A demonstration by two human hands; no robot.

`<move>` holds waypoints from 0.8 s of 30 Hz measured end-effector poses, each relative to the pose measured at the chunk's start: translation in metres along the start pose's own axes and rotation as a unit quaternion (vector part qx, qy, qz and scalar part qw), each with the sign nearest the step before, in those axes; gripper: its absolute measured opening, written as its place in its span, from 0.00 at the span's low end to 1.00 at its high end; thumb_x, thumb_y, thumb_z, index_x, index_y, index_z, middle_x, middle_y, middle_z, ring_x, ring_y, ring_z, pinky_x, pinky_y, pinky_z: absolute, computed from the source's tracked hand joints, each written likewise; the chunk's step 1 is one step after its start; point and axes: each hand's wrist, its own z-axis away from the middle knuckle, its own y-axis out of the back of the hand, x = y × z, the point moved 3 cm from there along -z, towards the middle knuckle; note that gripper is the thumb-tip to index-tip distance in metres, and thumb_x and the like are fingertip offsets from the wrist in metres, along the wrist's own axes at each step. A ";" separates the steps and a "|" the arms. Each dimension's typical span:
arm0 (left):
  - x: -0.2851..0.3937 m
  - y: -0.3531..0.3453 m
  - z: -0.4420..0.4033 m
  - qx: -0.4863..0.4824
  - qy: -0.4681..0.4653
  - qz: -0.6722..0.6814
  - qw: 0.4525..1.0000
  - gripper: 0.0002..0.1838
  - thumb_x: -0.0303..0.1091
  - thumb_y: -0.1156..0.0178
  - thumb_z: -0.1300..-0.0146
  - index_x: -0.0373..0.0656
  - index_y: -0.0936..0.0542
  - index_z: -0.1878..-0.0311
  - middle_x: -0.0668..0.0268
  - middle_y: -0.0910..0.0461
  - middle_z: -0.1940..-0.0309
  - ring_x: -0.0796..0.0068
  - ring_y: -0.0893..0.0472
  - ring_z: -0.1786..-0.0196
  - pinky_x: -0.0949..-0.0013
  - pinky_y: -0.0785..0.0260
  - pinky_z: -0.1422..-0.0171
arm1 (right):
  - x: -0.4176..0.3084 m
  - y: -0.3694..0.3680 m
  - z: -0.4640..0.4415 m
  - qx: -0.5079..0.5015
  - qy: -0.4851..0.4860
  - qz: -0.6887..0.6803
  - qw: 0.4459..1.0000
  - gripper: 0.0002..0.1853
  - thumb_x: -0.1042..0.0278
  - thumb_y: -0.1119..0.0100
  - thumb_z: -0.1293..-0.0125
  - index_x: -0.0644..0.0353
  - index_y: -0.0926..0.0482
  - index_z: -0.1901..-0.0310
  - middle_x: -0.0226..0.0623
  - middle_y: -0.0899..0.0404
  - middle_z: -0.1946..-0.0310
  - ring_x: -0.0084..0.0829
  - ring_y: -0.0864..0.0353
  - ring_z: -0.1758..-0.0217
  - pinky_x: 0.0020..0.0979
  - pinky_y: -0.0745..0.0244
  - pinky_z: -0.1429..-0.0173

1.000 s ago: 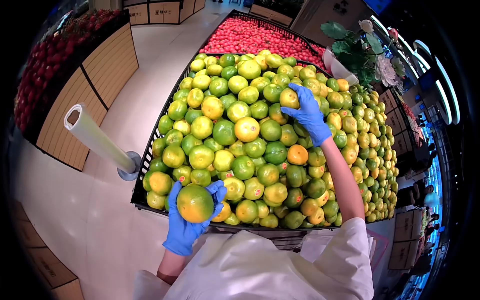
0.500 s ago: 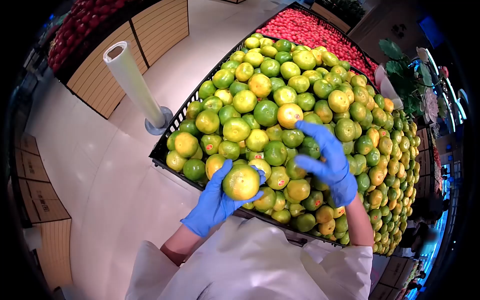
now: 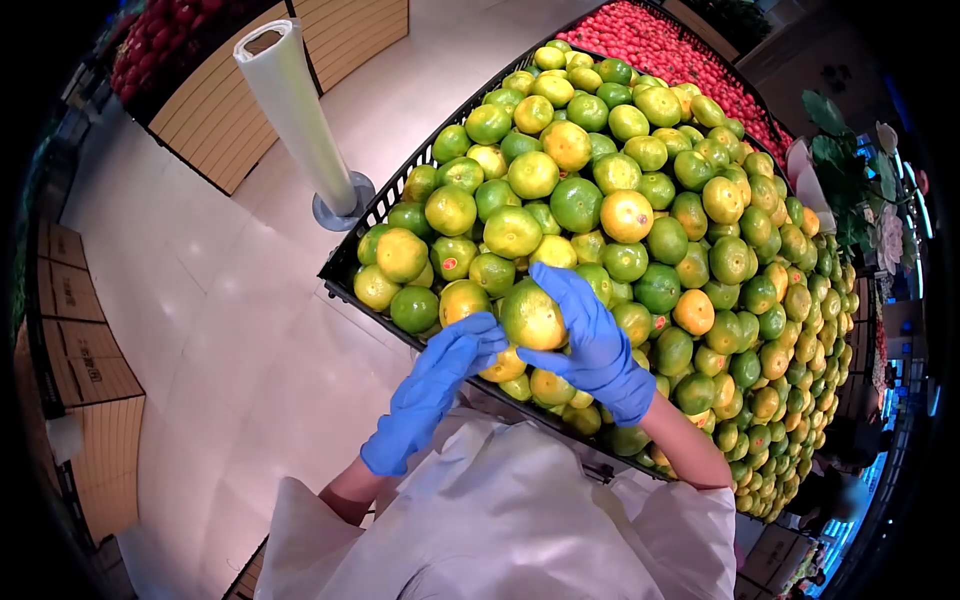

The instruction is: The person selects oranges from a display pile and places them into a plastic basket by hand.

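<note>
My right hand (image 3: 595,345), in a blue glove, grips a yellow-green mandarin (image 3: 533,315) between its thumb and fingers, just above the near edge of the pile. Close to the fruit's left side is my left hand (image 3: 450,360), also gloved in blue, its fingers gathered and bent with no fruit visible in them. Whether its fingertips touch the held mandarin, I cannot tell. Beneath both hands spreads a large heap of green and yellow mandarins (image 3: 575,205), some with small red stickers. A black crate edge (image 3: 350,300) borders the heap on the left.
A roll of clear plastic bags (image 3: 300,110) stands upright on a round base left of the display. Small red fruits (image 3: 665,45) fill the far section. A potted flower decoration (image 3: 850,180) stands at the right. Cardboard boxes (image 3: 80,330) are stacked far left.
My right hand has come down and left and now grips a mandarin. My left hand, earlier wrapped around a mandarin, has drawn its fingers together. The view has shifted slightly.
</note>
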 end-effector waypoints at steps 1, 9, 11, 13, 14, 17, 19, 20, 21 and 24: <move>0.009 0.000 0.002 0.063 -0.049 -0.071 0.994 0.25 0.36 0.48 0.32 0.38 0.38 0.35 0.57 0.34 0.38 0.63 0.32 0.37 0.63 0.41 0.32 | 0.007 -0.003 -0.008 0.006 0.016 0.040 0.999 0.44 0.65 0.29 0.54 0.60 0.41 0.34 0.47 0.34 0.43 0.49 0.34 0.40 0.41 0.36 0.36; 0.009 0.028 -0.027 0.068 -0.260 -0.651 0.710 0.32 0.33 0.34 0.47 0.43 0.32 0.37 0.56 0.36 0.36 0.54 0.36 0.35 0.59 0.42 0.33 | 0.025 -0.019 -0.019 -0.076 -0.049 0.108 0.990 0.45 0.67 0.30 0.54 0.61 0.43 0.34 0.50 0.36 0.43 0.50 0.35 0.39 0.41 0.36 0.36; 0.011 0.026 -0.028 0.061 -0.256 -0.649 0.714 0.33 0.34 0.34 0.47 0.43 0.33 0.36 0.56 0.37 0.36 0.55 0.37 0.35 0.59 0.42 0.33 | 0.023 -0.018 -0.019 -0.055 -0.033 0.109 0.992 0.45 0.65 0.30 0.54 0.61 0.43 0.34 0.50 0.35 0.43 0.50 0.35 0.39 0.41 0.36 0.36; 0.012 0.026 -0.029 0.057 -0.252 -0.643 0.721 0.36 0.36 0.33 0.48 0.43 0.36 0.35 0.56 0.38 0.35 0.54 0.37 0.35 0.58 0.43 0.32 | 0.016 -0.007 -0.016 -0.021 -0.043 0.120 0.992 0.45 0.64 0.29 0.54 0.61 0.42 0.34 0.50 0.35 0.43 0.50 0.34 0.39 0.41 0.36 0.36; 0.013 0.025 -0.030 0.044 -0.252 -0.645 0.720 0.36 0.36 0.33 0.48 0.43 0.36 0.35 0.56 0.38 0.35 0.54 0.37 0.35 0.58 0.43 0.32 | 0.010 0.000 -0.012 0.008 -0.049 0.132 0.990 0.46 0.63 0.29 0.55 0.61 0.42 0.34 0.50 0.35 0.43 0.49 0.34 0.39 0.41 0.36 0.36; 0.022 0.019 -0.035 0.037 -0.279 -0.612 0.739 0.40 0.35 0.31 0.49 0.43 0.38 0.33 0.54 0.39 0.34 0.53 0.38 0.34 0.57 0.44 0.31 | -0.009 0.018 0.020 0.079 -0.118 0.129 0.981 0.40 0.62 0.30 0.51 0.61 0.38 0.36 0.48 0.33 0.43 0.48 0.32 0.40 0.41 0.35 0.37; 0.026 0.010 -0.041 0.017 -0.301 -0.608 0.735 0.42 0.35 0.30 0.52 0.42 0.38 0.33 0.54 0.39 0.34 0.53 0.38 0.34 0.57 0.44 0.31 | -0.024 0.027 0.049 0.140 -0.157 0.125 0.970 0.34 0.64 0.32 0.47 0.62 0.34 0.39 0.47 0.30 0.45 0.48 0.29 0.43 0.41 0.33 0.40; 0.029 0.003 -0.044 0.007 -0.308 -0.605 0.734 0.43 0.35 0.29 0.52 0.42 0.39 0.33 0.54 0.39 0.34 0.53 0.38 0.34 0.57 0.44 0.31 | -0.031 0.029 0.065 0.158 -0.164 0.135 0.964 0.33 0.67 0.32 0.47 0.62 0.34 0.40 0.47 0.28 0.46 0.48 0.29 0.44 0.41 0.32 0.41; 0.025 -0.004 -0.051 -0.017 -0.312 -0.639 0.703 0.45 0.35 0.28 0.53 0.43 0.39 0.32 0.54 0.39 0.35 0.54 0.38 0.34 0.58 0.44 0.31 | -0.041 0.026 0.096 0.192 -0.203 0.130 0.951 0.31 0.70 0.33 0.47 0.62 0.32 0.41 0.47 0.28 0.47 0.47 0.28 0.45 0.40 0.32 0.41; 0.018 -0.018 -0.066 -0.021 -0.311 -0.659 0.685 0.46 0.34 0.28 0.55 0.45 0.40 0.31 0.55 0.40 0.34 0.56 0.38 0.34 0.59 0.42 0.32 | -0.053 0.020 0.149 0.244 -0.252 0.114 0.930 0.28 0.74 0.35 0.47 0.62 0.30 0.43 0.46 0.27 0.48 0.46 0.28 0.46 0.39 0.32 0.41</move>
